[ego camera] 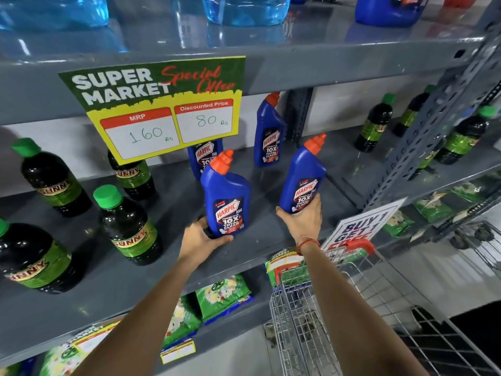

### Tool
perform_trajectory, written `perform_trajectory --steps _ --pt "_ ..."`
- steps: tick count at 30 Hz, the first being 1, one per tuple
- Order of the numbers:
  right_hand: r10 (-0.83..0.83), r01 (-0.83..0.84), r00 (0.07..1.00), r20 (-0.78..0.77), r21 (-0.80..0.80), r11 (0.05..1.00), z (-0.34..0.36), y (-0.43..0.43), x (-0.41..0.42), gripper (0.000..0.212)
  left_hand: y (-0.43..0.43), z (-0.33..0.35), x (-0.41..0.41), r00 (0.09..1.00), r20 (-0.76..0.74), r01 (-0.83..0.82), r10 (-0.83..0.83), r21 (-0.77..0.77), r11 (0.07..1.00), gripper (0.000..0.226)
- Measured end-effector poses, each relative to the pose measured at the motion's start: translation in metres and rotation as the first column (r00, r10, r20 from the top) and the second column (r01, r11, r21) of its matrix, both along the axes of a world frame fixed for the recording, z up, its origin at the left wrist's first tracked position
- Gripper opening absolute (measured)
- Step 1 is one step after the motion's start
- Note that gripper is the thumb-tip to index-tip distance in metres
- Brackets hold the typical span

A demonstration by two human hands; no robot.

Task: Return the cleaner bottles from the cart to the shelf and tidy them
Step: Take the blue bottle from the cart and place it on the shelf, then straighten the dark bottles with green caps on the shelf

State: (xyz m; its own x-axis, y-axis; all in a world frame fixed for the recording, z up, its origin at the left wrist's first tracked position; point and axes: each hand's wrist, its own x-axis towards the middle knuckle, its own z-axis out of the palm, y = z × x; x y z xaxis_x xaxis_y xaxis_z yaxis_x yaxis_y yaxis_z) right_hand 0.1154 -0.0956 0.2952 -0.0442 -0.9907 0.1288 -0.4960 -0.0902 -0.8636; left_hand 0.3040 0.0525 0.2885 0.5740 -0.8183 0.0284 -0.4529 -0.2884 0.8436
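Two blue cleaner bottles with orange caps are in my hands over the grey shelf. My left hand grips the base of one bottle, which stands near the shelf's front. My right hand holds the other bottle from below, tilted slightly right. Two more blue bottles stand at the back: one upright and fully visible, one partly hidden behind the price sign. The wire cart stands below right.
Dark bottles with green caps line the shelf's left side, and more stand on the right. A yellow offer sign hangs from the shelf above. A perforated steel upright divides the bays. Green packets lie on the lower shelf.
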Motion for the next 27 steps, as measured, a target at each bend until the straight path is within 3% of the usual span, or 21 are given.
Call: perform_trajectory --steps 8,12,15,18,21,24,27 --pt "0.039 -0.039 0.999 0.006 0.03 0.999 -0.002 -0.002 -0.002 0.109 0.001 -0.001 0.0 1.0 -0.012 0.001 -0.001 0.024 1.0 0.057" --pt "0.054 -0.063 0.989 0.136 0.063 0.996 0.0 0.008 -0.008 0.111 0.02 0.007 -0.009 0.999 -0.02 -0.033 0.032 -0.033 0.999 0.068" --pt "-0.024 0.031 0.979 0.2 -0.029 0.999 -0.002 0.05 -0.007 0.092 0.061 0.007 -0.017 0.994 -0.096 -0.059 0.05 -0.088 0.994 0.066" --pt "-0.03 0.077 0.976 0.214 -0.217 0.973 -0.01 0.117 0.014 0.056 0.123 0.0 -0.012 0.971 -0.157 -0.209 0.178 -0.207 0.956 0.036" --pt "0.2 -0.149 0.961 0.191 -0.251 0.956 -0.012 0.177 0.06 0.045 0.187 -0.004 0.012 0.858 -0.234 -0.511 0.457 -0.308 0.803 0.022" --pt "0.481 -0.468 0.866 0.135 -0.119 0.876 -0.004 0.212 0.116 0.069 0.229 -0.004 0.055 0.693 -0.215 -0.716 0.688 -0.318 0.622 0.052" --pt "0.579 -0.589 0.803 0.14 0.039 0.807 0.003 0.22 0.159 0.098 0.235 -0.005 0.091 0.715 -0.117 -0.696 0.689 -0.216 0.685 0.085"
